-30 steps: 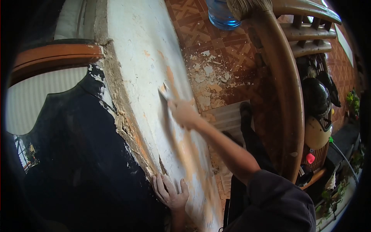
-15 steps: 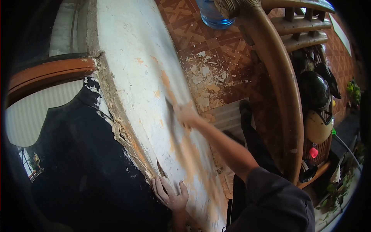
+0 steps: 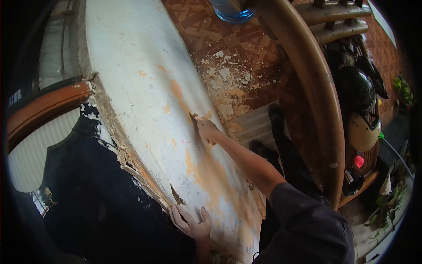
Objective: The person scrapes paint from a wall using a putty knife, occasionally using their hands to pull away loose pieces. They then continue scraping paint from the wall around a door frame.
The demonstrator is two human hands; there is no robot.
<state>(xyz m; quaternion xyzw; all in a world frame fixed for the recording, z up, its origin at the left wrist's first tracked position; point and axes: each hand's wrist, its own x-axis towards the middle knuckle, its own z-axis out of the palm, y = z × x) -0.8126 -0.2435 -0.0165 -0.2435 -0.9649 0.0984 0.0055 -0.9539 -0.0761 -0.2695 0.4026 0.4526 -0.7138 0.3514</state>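
Note:
My right hand (image 3: 207, 131) is closed around a scraper (image 3: 192, 118), of which only a thin dark blade edge shows. The blade meets the white painted wall (image 3: 132, 83), beside a bare orange patch (image 3: 179, 93) where paint has come off. A loose flake of paint sits by my fingers. Lower down, my left hand (image 3: 191, 223) lies against the wall's broken edge (image 3: 136, 171), its fingers spread and the thumb apart, holding nothing. More orange patches spread over the wall to the right of my left hand.
Paint chips (image 3: 226, 79) litter the tiled floor along the wall's foot. A curved wooden bench (image 3: 323, 101) holds a black helmet (image 3: 356, 90) and a cream helmet (image 3: 364, 132). A blue water bottle (image 3: 233, 13) stands at the top. A dark opening borders the wall's left.
The view has shifted slightly, so the wall sits further left. My right hand, smeared by motion before, now shows more sharply with the blade at the wall. My left hand keeps its place.

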